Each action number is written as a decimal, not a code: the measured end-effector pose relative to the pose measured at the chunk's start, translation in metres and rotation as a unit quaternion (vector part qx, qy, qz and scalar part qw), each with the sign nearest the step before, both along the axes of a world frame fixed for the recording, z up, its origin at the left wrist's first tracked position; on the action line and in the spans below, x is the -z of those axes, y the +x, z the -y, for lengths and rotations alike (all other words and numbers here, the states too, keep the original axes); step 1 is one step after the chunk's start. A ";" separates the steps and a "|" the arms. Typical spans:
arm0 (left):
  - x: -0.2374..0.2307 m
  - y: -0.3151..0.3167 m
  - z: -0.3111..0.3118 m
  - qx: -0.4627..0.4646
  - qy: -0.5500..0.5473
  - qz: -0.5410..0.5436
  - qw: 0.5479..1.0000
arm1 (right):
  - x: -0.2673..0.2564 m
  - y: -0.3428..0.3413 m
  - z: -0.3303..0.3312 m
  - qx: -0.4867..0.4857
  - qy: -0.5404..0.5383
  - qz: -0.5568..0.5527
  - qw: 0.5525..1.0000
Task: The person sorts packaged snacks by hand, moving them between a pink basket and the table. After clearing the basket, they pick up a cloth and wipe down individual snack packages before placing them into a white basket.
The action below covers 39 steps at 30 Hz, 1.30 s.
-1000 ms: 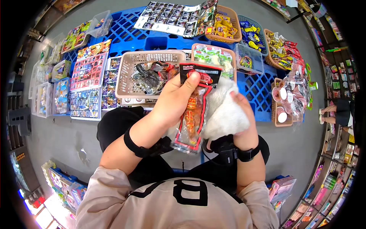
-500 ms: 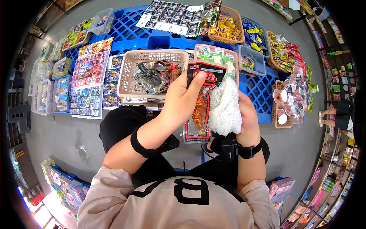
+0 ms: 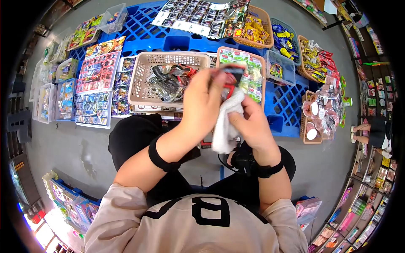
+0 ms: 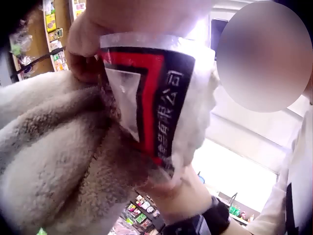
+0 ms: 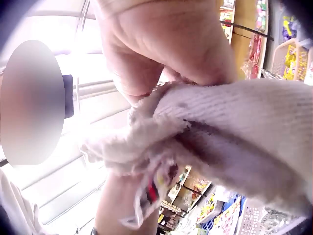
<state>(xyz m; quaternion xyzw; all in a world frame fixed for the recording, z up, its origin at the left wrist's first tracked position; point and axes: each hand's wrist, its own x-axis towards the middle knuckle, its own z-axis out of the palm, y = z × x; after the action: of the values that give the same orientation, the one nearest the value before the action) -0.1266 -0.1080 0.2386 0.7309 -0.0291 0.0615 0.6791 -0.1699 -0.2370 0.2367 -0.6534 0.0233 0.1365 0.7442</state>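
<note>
My left hand point(image 3: 201, 101) grips the top of a clear snack packet point(image 3: 237, 74) with a black and red border, its thumb across the front. In the right hand point(image 3: 253, 128) a white terry towel point(image 3: 223, 130) is pinched between thumb and fingers and wrapped against the packet. Most of the packet is hidden behind towel and hands in the head view. The left wrist view shows the packet's lower end point(image 4: 151, 93) with pale lettering, the towel point(image 4: 54, 161) lying against it. In the right wrist view, folded towel point(image 5: 234, 132) hangs from the right hand point(image 5: 166, 39).
Below the hands' far side, a beige basket point(image 3: 141, 98) holds similar dark packets. Beside it sits a basket of green and white packs point(image 3: 249, 61). Blue pallets point(image 3: 291, 99) carry further baskets, clear boxes and card sheets point(image 3: 99, 69). Shelves line the right side.
The right hand has moved left, bringing the towel from beside the packet over and around it. The packet's front, visible before, is now mostly covered. The left hand keeps its grip, shifting slightly.
</note>
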 end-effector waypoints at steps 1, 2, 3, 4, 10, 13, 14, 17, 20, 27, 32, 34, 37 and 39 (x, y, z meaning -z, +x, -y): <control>-0.002 0.002 -0.002 -0.006 -0.025 -0.013 1.000 | 0.000 -0.003 -0.006 -0.003 -0.008 0.007 1.000; -0.005 0.004 -0.004 -0.011 -0.049 -0.026 0.998 | 0.005 -0.006 -0.010 0.005 -0.023 0.019 1.000; -0.002 0.002 -0.004 -0.013 -0.036 -0.006 0.999 | 0.005 -0.009 -0.009 -0.001 -0.034 0.019 0.999; -0.001 0.000 -0.003 -0.012 -0.035 -0.005 0.999 | 0.005 -0.010 -0.009 -0.007 -0.045 0.019 0.999; 0.002 -0.013 0.003 0.048 -0.012 0.055 0.997 | 0.005 -0.012 -0.014 0.095 -0.057 0.059 0.992; -0.007 -0.002 -0.002 -0.017 -0.150 -0.044 0.988 | 0.008 -0.022 -0.016 0.048 -0.167 0.132 0.976; -0.007 0.004 -0.007 -0.041 -0.191 -0.062 0.979 | 0.009 -0.025 -0.021 0.034 -0.162 0.128 0.978; -0.018 0.009 -0.010 -0.058 -0.267 -0.075 0.959 | 0.009 -0.026 -0.023 -0.004 -0.117 0.076 0.990; -0.020 0.013 -0.018 -0.060 -0.279 -0.139 0.948 | 0.008 -0.024 -0.019 -0.029 -0.088 0.049 0.994; -0.013 0.030 -0.036 -0.117 -0.314 -0.089 0.938 | -0.004 -0.025 -0.007 -0.034 -0.093 0.048 0.994; -0.026 0.049 -0.069 -0.230 -0.314 -0.060 0.919 | 0.004 -0.028 0.001 0.022 0.033 0.030 0.999; -0.026 0.044 -0.059 -0.227 -0.386 -0.005 0.894 | 0.010 -0.024 0.005 0.018 0.121 0.043 0.992; -0.021 0.032 -0.052 -0.192 -0.394 -0.007 0.899 | 0.010 -0.018 -0.002 0.103 0.278 0.009 0.955; -0.025 0.027 -0.041 -0.225 -0.391 -0.022 0.892 | 0.008 -0.013 -0.002 0.148 0.299 -0.005 0.943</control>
<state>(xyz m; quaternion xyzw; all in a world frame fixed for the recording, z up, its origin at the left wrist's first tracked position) -0.0998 -0.0673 0.2634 0.3950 0.1770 0.2029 0.8784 -0.1828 -0.2347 0.2289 -0.3894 0.0813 0.0289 0.9170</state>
